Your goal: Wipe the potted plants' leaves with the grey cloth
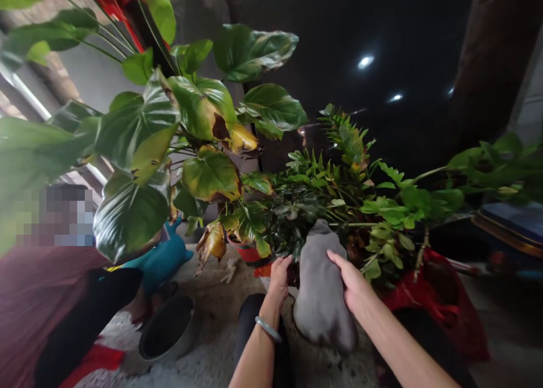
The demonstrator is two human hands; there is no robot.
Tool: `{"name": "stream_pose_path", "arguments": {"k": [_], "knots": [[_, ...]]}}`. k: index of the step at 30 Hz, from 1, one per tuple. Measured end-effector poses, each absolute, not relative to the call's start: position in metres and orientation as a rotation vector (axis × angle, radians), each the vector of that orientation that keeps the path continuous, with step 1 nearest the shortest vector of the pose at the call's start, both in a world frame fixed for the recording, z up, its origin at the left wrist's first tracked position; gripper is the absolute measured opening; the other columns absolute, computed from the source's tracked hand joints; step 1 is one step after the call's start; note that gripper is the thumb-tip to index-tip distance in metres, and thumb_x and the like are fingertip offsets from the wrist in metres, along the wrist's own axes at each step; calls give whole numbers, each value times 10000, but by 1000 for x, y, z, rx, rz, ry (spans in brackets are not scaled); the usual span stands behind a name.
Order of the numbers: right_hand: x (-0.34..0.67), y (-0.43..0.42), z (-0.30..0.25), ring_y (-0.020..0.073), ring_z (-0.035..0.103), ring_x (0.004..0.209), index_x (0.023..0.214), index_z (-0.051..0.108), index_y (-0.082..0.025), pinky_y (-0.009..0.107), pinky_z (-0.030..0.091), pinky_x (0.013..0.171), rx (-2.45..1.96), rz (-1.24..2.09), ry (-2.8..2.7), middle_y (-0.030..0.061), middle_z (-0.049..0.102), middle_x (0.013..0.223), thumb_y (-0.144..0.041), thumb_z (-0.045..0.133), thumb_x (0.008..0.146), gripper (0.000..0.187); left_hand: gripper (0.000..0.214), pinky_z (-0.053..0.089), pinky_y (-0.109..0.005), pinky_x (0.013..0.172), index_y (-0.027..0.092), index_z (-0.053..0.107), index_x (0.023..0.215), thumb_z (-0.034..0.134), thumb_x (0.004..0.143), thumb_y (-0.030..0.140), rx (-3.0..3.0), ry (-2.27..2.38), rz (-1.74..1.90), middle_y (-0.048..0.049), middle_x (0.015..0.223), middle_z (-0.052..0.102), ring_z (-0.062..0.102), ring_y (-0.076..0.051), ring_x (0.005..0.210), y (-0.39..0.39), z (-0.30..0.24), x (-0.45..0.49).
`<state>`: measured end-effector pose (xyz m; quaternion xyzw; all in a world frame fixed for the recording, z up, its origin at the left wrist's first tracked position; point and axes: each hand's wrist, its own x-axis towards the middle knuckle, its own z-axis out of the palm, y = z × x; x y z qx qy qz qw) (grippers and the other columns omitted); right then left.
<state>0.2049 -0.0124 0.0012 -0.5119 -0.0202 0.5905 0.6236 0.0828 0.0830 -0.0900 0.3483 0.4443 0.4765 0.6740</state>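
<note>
A smooth, grey, soft-looking thing (pixel 321 286), narrow at the top and wider at the bottom, is upright before my knees; its kind is unclear. My right hand (pixel 348 277) grips its right side, thumb on the near face and the other fingers mostly out of sight. My left hand (pixel 280 275), with a pale bangle on the wrist, is just left of the grey thing, at the edge of the low leafy plants (pixel 292 207). Its fingers are curled together, and what they hold, if anything, is hidden.
A large-leaved plant (pixel 207 167) with browning leaves hangs over the left side. A person (pixel 63 297) crouches there beside a dark bucket (pixel 167 328) and a teal figure (pixel 165 261). A red plastic bag (pixel 449 309) lies at right. A glossy dark panel (pixel 339 37) stands behind.
</note>
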Motion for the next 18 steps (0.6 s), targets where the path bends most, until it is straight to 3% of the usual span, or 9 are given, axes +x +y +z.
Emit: {"name": "stream_pose_path", "arguments": {"k": [5,10,13,18], "knots": [[215,-47,23,318,711,725,666,684,-190,401,576,678,-1185,1428,-20,85,693,519,-347,690,606,168,297,386,-237,458,170,553,537,769,468,361,767,981,1049,33,465,534,476,-109,457,82,-91,85],[231,7,49,278,708,746,751,683,-206,355,563,695,-1038,1131,-227,50,731,616,-327,695,623,177,240,369,-240,477,177,556,592,732,458,269,693,1000,1089,31,488,545,500,-121,472,82,-95,91],[216,17,26,283,699,712,687,660,-196,363,552,670,-1134,1197,-234,51,712,567,-286,694,597,132,253,370,-237,494,184,556,644,703,439,203,605,1056,1196,39,520,549,509,-117,482,84,-93,84],[188,-39,-21,305,689,773,686,690,-181,370,524,687,-1438,1339,-393,65,734,653,-362,740,511,257,238,374,-218,505,204,523,712,643,507,204,336,1215,1436,61,552,530,492,-91,484,98,-80,53]]}}
